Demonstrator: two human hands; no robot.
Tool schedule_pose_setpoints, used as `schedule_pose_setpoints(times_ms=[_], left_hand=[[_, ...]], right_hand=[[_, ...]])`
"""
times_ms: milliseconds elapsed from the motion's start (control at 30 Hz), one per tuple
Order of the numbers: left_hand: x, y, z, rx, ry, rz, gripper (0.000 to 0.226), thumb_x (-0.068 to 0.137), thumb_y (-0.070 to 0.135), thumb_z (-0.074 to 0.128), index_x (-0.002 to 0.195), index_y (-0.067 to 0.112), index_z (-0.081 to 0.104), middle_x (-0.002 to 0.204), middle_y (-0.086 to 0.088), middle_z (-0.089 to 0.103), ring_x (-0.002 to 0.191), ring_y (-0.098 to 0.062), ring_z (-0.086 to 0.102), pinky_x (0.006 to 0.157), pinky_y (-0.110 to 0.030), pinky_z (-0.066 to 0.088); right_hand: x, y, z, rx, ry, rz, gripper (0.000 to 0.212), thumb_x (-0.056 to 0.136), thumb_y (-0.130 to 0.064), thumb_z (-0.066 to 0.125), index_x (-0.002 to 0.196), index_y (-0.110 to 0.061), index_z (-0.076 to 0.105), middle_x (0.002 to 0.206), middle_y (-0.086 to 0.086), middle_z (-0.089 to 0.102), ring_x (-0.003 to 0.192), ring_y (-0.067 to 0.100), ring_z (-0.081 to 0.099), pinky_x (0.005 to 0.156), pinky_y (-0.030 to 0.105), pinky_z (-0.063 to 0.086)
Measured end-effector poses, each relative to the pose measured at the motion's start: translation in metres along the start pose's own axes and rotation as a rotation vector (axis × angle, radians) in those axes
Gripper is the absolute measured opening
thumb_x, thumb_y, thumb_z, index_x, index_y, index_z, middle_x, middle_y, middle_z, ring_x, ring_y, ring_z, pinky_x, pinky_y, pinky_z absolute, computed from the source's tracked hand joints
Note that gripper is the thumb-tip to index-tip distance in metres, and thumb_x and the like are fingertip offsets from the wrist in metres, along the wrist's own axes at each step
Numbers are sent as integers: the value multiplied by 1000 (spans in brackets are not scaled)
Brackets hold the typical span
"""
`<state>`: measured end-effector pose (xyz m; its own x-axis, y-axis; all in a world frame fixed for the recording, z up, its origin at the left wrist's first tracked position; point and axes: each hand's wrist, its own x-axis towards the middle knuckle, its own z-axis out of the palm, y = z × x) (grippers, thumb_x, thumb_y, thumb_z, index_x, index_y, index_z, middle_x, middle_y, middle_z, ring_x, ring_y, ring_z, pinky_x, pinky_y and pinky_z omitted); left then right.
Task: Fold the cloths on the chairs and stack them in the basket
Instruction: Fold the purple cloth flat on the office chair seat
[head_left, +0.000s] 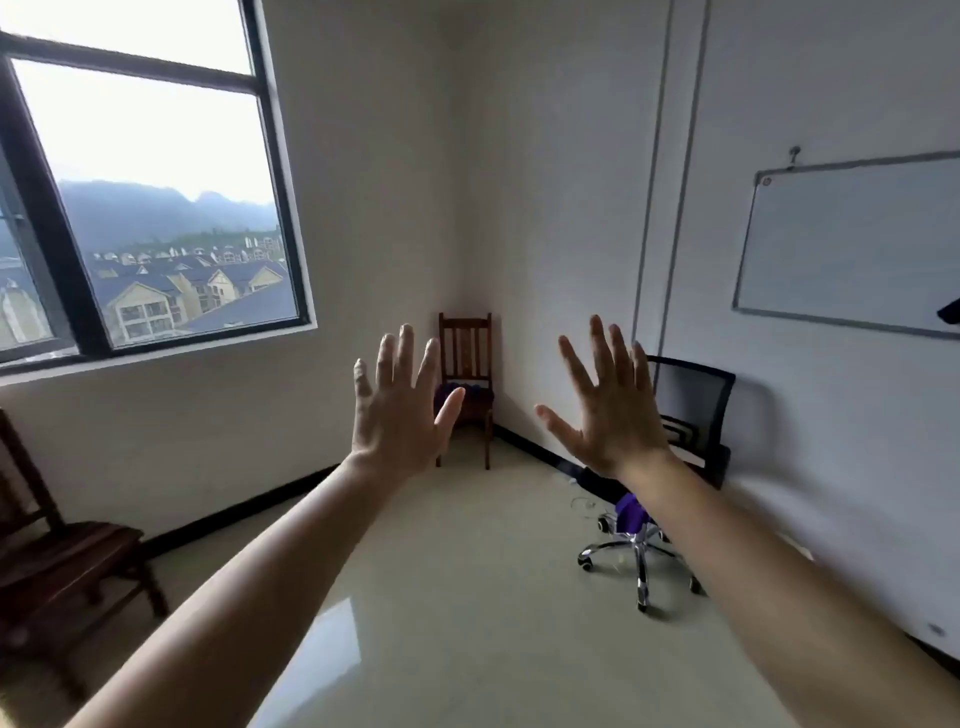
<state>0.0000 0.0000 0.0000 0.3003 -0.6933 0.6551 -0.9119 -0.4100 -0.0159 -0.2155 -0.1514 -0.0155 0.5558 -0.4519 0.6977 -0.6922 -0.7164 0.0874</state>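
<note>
1. Seemingly nothing is folded yet: a crumpled purple cloth lies on the seat of the dark wooden slat-back chair in the room's corner.
2. To the right of that corner chair, a second bunched purple cloth hangs at the black mesh-backed swivel office chair, partly hidden by the right forearm.
3. No basket shows anywhere, so I judge that all the folding and stacking is left to do.
4. Nearer the camera than the corner chair, the left hand and the right hand are raised with fingers spread wide, holding nothing.
5. Far left of the corner chair stands another dark wooden chair.
</note>
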Motion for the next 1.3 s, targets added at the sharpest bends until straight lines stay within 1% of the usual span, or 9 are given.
schedule_pose_setpoints(times_ms=[33,167,333,500,633,800,1033,1167,1300], left_hand=[[-3,4,12,-23,-67,-15,75,94,62,15,153,18,27,162,-15,15,149,-34,15,115,-60,21],[3,29,76,-46,-146,32,79,91,64,6,154,19,21,163,-13,12,149,-31,12,116,-58,20],[47,83,151,-108,-201,62,80,90,64,4,155,19,16,163,-11,9,150,-30,10,118,-55,18],[107,160,253,-144,-264,78,71,97,60,20,155,19,16,164,-11,9,150,-30,11,118,-55,18],[169,232,329,-183,-385,66,70,98,59,24,155,20,14,164,-10,7,150,-29,9,117,-54,19],[241,291,393,-205,-423,141,69,97,59,25,155,21,17,164,-10,8,150,-28,10,117,-51,20],[302,340,517,-282,-555,200,67,99,57,28,155,23,16,164,-8,8,150,-26,12,115,-47,25],[343,372,614,-300,-667,282,67,99,57,24,155,24,13,164,-8,5,150,-26,10,116,-47,23],[400,399,719,-331,-780,286,66,99,58,22,156,25,11,164,-6,4,150,-24,9,116,-46,21]], right_hand=[[-7,2,10,-12,-58,21,89,93,-74,28,159,-24,-2,165,15,-17,153,36,-9,122,57,5],[-30,38,57,-60,-141,99,87,92,-76,20,160,-23,6,166,15,-11,153,36,-3,122,57,7],[-27,117,109,-76,-178,186,84,92,-72,30,158,-22,20,166,17,6,152,37,10,123,54,10],[-22,228,183,-79,-209,282,79,91,-65,38,154,-17,34,162,21,20,148,40,23,119,56,19],[-1,334,238,-111,-313,368,82,91,-67,30,155,-16,30,163,21,17,149,39,19,120,54,16],[40,434,285,-166,-411,433,84,90,-67,20,156,-15,28,163,21,19,148,39,22,120,54,19],[66,519,382,-133,-542,483,72,97,-56,39,154,-13,29,159,21,28,143,36,32,112,49,35],[80,567,457,-129,-638,548,69,98,-53,40,154,-14,27,156,17,32,138,33,39,101,45,44],[108,618,543,-124,-703,641,66,99,-51,40,152,-14,30,148,12,43,130,31,47,93,44,48]])
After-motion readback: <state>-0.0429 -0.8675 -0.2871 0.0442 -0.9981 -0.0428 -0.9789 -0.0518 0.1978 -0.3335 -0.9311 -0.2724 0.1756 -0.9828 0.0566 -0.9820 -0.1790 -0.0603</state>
